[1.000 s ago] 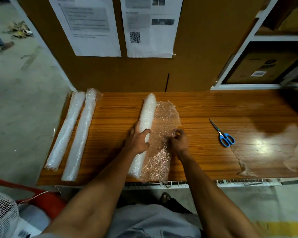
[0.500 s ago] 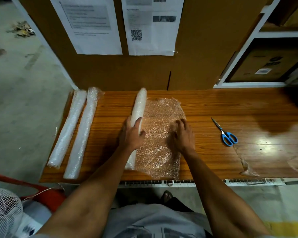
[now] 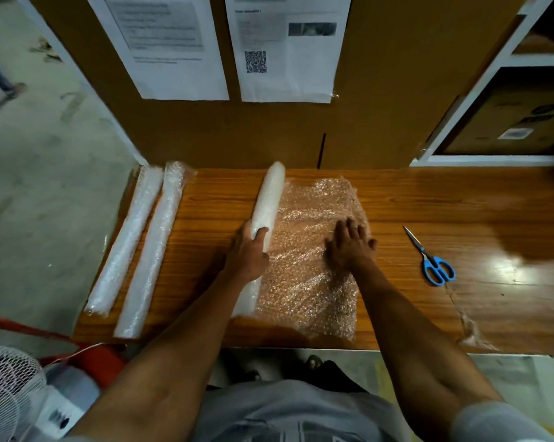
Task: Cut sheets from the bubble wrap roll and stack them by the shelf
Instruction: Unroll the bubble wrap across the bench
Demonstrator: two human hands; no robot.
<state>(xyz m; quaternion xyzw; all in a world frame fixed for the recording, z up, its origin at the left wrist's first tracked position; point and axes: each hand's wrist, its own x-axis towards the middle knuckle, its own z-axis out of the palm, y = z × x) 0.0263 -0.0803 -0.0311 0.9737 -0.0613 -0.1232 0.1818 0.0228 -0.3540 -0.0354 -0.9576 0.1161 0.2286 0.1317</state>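
Since the earlier frame, the white cylindrical bubble wrap roll has rolled leftward, exposing more clear bubble sheet on the brown wooden counter. The left hand grips the roll; the right hand presses flat, fingers spread, on the sheet (blue-handled scissors lie apart, rightward).

The table is showing glossy wood grain, catching a lamp's glare. The bubble wrap roll is looking milky, its unrolled sheet clear, pebbled plastic. The scissors are showing blue plastic handles and metal blades.
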